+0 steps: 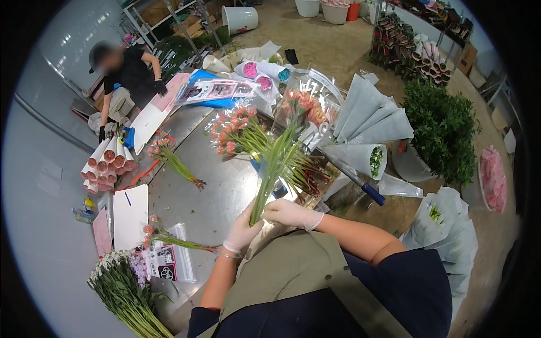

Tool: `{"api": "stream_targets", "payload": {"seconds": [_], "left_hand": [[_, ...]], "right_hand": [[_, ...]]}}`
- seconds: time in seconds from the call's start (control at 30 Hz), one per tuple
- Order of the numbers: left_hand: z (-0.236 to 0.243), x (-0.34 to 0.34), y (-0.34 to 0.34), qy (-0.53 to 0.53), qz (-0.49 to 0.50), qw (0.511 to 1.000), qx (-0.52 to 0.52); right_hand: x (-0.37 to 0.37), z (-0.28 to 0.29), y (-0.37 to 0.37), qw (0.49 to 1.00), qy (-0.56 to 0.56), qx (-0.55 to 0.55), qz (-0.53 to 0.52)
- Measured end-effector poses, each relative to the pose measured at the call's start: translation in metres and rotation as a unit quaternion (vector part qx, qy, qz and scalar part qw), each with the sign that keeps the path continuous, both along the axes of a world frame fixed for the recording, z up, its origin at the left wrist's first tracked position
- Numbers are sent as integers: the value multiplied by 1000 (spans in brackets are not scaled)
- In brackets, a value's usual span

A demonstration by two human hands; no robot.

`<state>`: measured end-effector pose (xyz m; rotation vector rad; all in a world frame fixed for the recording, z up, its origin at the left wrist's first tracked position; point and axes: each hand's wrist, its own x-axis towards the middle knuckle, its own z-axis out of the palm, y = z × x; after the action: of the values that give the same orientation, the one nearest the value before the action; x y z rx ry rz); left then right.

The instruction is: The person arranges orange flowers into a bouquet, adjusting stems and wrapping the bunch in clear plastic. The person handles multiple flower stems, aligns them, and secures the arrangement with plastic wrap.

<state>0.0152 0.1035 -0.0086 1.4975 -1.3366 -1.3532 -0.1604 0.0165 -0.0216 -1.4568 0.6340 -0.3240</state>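
Note:
My left hand (242, 230), in a whitish glove, is wrapped round the lower ends of a bunch of long green flower stems (271, 169). The bunch slants up and away, its salmon-pink flowers (305, 106) at the top beside a clear printed sleeve. Gloved too, my right hand (292, 214) is closed right beside the stem ends; what its curled fingers hold, if anything, is hidden. Just beyond, a larger pile of salmon-pink flowers (231, 130) lies on the metal table (211, 188). Two smaller bunches lie further left, one bunch (179, 163) farther off and another bunch (183, 241) nearer.
A blue-handled knife-like tool (372, 193) sticks out at the table's right edge. Pale paper sleeves (375, 115) and a bucket of foliage (442, 129) stand right. White and lilac flowers (121, 281) lie near left. Across the table, a person (135, 73) in dark gloves stands by wrapped bundles (107, 163).

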Motion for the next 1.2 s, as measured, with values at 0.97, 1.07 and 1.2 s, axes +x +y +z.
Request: {"api": "stream_targets", "payload": {"seconds": [0.97, 1.07, 1.2], "left_hand": [[-32, 9, 4, -28, 91, 993, 71], [-24, -9, -6, 138, 128, 977, 100], [-22, -11, -9, 199, 102, 969, 109]], "right_hand": [[-291, 20, -395, 904, -39, -26, -426], [-230, -22, -343, 942, 149, -204, -223], [-134, -5, -256, 993, 64, -46, 83]]}}
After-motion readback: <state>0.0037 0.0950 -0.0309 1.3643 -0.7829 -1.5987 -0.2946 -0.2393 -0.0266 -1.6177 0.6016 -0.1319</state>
